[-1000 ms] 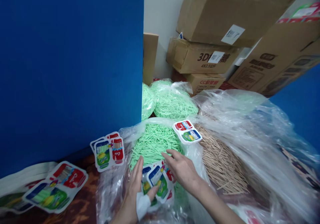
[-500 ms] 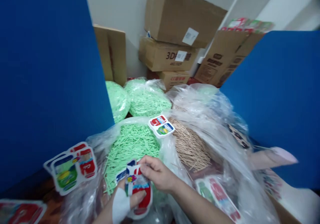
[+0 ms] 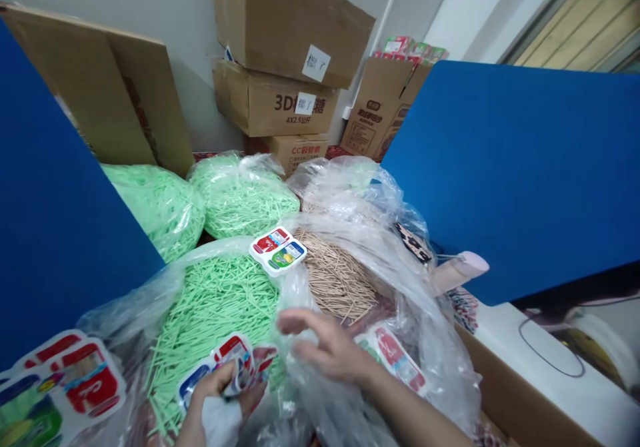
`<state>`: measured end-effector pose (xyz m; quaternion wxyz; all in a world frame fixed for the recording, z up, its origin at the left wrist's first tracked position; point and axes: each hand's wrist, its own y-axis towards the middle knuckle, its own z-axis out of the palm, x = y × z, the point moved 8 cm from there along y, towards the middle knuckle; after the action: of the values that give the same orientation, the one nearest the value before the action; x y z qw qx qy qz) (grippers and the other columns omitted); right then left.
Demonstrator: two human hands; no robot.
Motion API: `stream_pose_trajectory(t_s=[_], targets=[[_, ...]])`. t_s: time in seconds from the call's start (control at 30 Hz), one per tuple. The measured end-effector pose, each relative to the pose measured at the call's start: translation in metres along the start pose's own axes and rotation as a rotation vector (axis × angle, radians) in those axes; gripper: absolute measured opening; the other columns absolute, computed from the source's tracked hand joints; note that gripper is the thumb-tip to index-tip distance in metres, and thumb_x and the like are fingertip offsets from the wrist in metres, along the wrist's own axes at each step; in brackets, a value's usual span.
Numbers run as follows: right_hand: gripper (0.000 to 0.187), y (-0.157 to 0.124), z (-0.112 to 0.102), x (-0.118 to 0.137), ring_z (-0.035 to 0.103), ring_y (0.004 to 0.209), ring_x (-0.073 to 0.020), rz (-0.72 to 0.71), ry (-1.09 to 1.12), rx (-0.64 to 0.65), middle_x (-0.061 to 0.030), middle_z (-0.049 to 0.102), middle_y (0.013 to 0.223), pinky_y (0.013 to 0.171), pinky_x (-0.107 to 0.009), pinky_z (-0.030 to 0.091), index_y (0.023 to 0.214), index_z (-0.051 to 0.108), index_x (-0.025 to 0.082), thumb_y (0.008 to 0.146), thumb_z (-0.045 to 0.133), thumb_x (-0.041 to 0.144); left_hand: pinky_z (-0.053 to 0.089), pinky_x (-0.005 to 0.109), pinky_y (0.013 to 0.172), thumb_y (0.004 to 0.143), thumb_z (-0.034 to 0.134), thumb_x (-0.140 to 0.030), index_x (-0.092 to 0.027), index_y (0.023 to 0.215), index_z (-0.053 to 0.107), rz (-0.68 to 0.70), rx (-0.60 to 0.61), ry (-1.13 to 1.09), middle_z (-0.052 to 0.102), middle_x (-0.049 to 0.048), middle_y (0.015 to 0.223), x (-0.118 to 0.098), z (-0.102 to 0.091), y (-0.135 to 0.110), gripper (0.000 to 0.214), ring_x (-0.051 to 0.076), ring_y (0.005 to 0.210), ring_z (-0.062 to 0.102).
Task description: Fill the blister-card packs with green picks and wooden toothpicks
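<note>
My left hand (image 3: 220, 400), with a white wrap on the thumb, is shut on a small stack of printed red, blue and green packets (image 3: 227, 367) at the bottom centre. My right hand (image 3: 327, 347) hovers just right of them with fingers spread and nothing in it, over crinkled clear plastic. Under both hands lies an open plastic bag of green sticks (image 3: 215, 307). Beside it on the right is a bag of tan sticks (image 3: 335, 277). A two-cell packet (image 3: 277, 250) rests between the two piles.
Blue partitions stand at left (image 3: 55, 220) and right (image 3: 510, 167). Two more bags of green sticks (image 3: 240, 194) lie behind. Cardboard boxes (image 3: 280, 54) are stacked against the wall. More printed packets (image 3: 60, 387) lie at bottom left, another packet (image 3: 395, 357) under plastic on the right.
The view has swung to the right. My right hand has let go of the packets and opened, moving right; my left hand still grips the stack, now lower.
</note>
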<state>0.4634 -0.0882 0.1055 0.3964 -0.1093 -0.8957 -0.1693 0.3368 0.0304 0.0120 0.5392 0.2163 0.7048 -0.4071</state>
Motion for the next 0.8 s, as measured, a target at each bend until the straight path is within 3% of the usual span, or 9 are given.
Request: stream_pose_trajectory(t_s=[0.07,0.1,0.17,0.23,0.4,0.53,0.7,0.8], targets=[[0.025,-0.008,-0.031,-0.044,0.06,0.096,-0.0144,0.171,-0.248,-0.127,-0.0061,0.066,0.106,0.084,-0.026,0.046,0.114,0.054,0.019,0.097,0.038,0.028,0.048,0.028,0.055,0.05,0.078,-0.029,-0.015,0.066,0.073,-0.003,0.016,-0.01,0.068,0.0008,0.054,0.003,0.003,0.002,0.022,0.019,0.051,0.057],[0.025,-0.011,-0.041,-0.067,0.059,0.097,-0.0159,0.264,-0.438,-0.129,-0.0074,0.065,0.104,0.085,-0.028,0.045,0.107,0.058,0.018,0.097,0.036,0.026,0.049,0.029,0.057,0.05,0.078,-0.029,-0.015,0.069,0.074,-0.01,0.016,-0.021,0.069,0.0012,0.056,0.006,0.004,0.002,0.024,0.02,0.053,0.058],[0.027,-0.013,-0.044,-0.111,0.058,0.095,-0.0186,0.422,-0.811,0.029,-0.0099,0.064,0.102,0.084,-0.03,0.044,0.105,0.059,0.017,0.097,0.035,0.023,0.05,0.03,0.059,0.052,0.077,-0.029,-0.014,0.072,0.074,-0.006,0.04,-0.025,0.071,0.0027,0.061,0.009,0.009,0.003,0.025,0.022,0.057,0.061],[0.024,-0.008,-0.039,-0.136,0.057,0.094,-0.0221,0.462,-0.94,0.12,-0.013,0.063,0.1,0.082,-0.033,0.045,0.101,0.061,0.014,0.094,0.04,0.022,0.049,0.029,0.058,0.055,0.076,-0.03,-0.013,0.068,0.073,0.024,0.08,0.0,0.071,0.0039,0.061,0.009,0.015,0.003,0.022,0.022,0.058,0.061],[0.027,0.015,-0.009,-0.145,0.052,0.1,-0.0279,0.415,-1.029,0.199,-0.0184,0.061,0.103,0.085,-0.043,0.041,0.1,0.061,0.011,0.088,0.037,0.008,0.047,0.027,0.055,0.057,0.075,-0.033,-0.014,0.064,0.072,0.135,0.01,0.041,0.068,0.0034,0.056,0.004,0.013,0.002,0.021,0.02,0.054,0.058],[0.035,0.025,0.006,-0.147,0.052,0.099,-0.0314,0.4,-1.077,0.25,-0.0214,0.062,0.102,0.085,-0.049,0.039,0.104,0.061,0.009,0.083,0.035,0.001,0.05,0.028,0.056,0.055,0.076,-0.033,-0.015,0.064,0.073,0.099,0.017,0.086,0.069,0.0029,0.056,0.008,0.011,0.002,0.02,0.022,0.055,0.061],[0.034,0.028,0.006,-0.153,0.055,0.098,-0.0296,0.411,-1.059,0.304,-0.0178,0.065,0.101,0.086,-0.046,0.041,0.104,0.063,0.014,0.082,0.039,0.004,0.051,0.028,0.057,0.051,0.078,-0.031,-0.016,0.065,0.074,0.165,-0.091,0.046,0.07,0.0032,0.057,0.01,0.006,0.001,0.022,0.022,0.057,0.061],[0.03,0.025,-0.007,-0.152,0.055,0.103,-0.0308,0.424,-1.003,0.313,-0.02,0.065,0.104,0.091,-0.048,0.037,0.102,0.064,0.011,0.082,0.041,0.006,0.049,0.027,0.054,0.051,0.078,-0.032,-0.016,0.066,0.074,0.17,-0.086,0.048,0.068,0.0019,0.054,0.011,0.006,0.0,0.022,0.021,0.054,0.059]])
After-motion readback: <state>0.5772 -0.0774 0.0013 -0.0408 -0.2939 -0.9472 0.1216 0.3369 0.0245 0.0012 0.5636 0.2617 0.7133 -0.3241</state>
